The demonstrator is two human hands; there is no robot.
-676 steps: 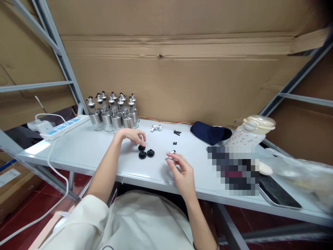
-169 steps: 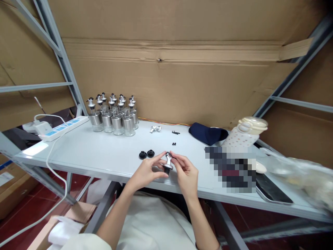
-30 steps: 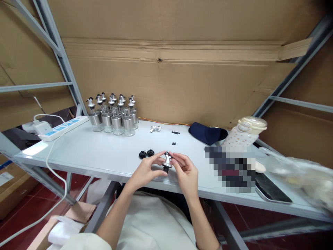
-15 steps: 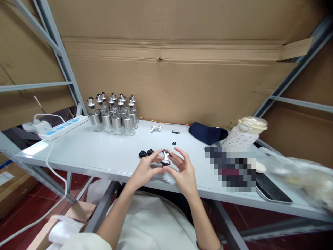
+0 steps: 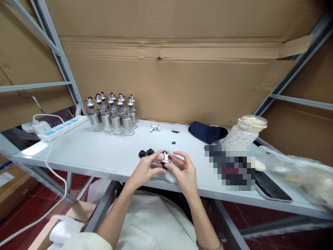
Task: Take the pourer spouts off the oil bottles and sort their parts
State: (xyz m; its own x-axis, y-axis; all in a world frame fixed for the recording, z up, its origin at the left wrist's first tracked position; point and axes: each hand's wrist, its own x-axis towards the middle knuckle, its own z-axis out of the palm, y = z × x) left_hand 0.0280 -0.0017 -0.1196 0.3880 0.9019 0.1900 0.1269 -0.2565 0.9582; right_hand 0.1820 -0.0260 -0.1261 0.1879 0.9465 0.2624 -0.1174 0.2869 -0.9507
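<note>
The little silver spout (image 5: 164,159) is up just above the near edge of the table (image 5: 85,152), pinched from both sides. The left hand (image 5: 144,171) curls its fingertips round it, steadying it I'd say. The right hand (image 5: 184,171) nips it with thumb and forefinger, the other fingers fanned loose. Two black plugs (image 5: 146,152) lie just beside, handy. The bottles (image 5: 111,116) are parked well back.

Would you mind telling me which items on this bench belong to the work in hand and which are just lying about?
In use, likely: silver pourer top, pinched by left hand, touched by right hand; black stoppers; small black parts; capped bottles.
Lying about: power strip; navy cloth; spotted flask; plastic bag.
</note>
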